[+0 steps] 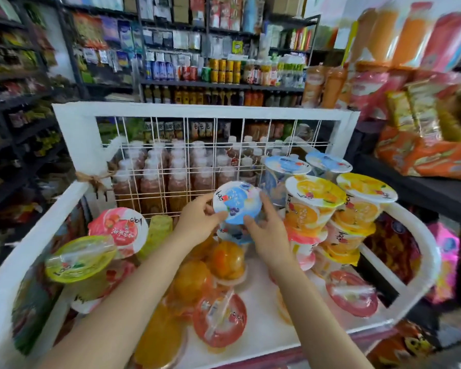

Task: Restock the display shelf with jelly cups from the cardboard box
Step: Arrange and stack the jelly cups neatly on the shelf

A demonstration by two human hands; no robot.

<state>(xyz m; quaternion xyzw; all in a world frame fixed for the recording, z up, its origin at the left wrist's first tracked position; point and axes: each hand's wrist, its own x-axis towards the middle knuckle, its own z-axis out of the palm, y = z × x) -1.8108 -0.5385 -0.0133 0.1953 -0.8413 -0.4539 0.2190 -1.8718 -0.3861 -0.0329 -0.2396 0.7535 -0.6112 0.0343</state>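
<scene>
At the middle of the white display shelf point(298, 334) we see both hands on one blue-lidded jelly cup point(237, 202). The left hand point(197, 225) pinches the left edge of its lid, thumb on top and fingers curled below. The right hand point(270, 233) holds the right side, with the fingers spread along the rim. The cup is tilted toward us and sits over another blue cup point(232, 235), but we cannot tell if they touch.

Just to the right stand stacks of orange-lidded cups point(312, 191) and, behind them, more blue-lidded cups point(286, 165). Below the hands, orange cups point(226, 259) lie on their sides, and a red-lidded cup point(220, 319) lies near the front edge. On the left side we see a pink strawberry cup point(119, 225) and a green-lidded cup point(80, 258), both tilted.

Behind the cups, a white wire grid point(186, 145) closes the back of the shelf, and bottles with white caps point(152, 171) stand behind it. The cardboard box does not show in this view.
</scene>
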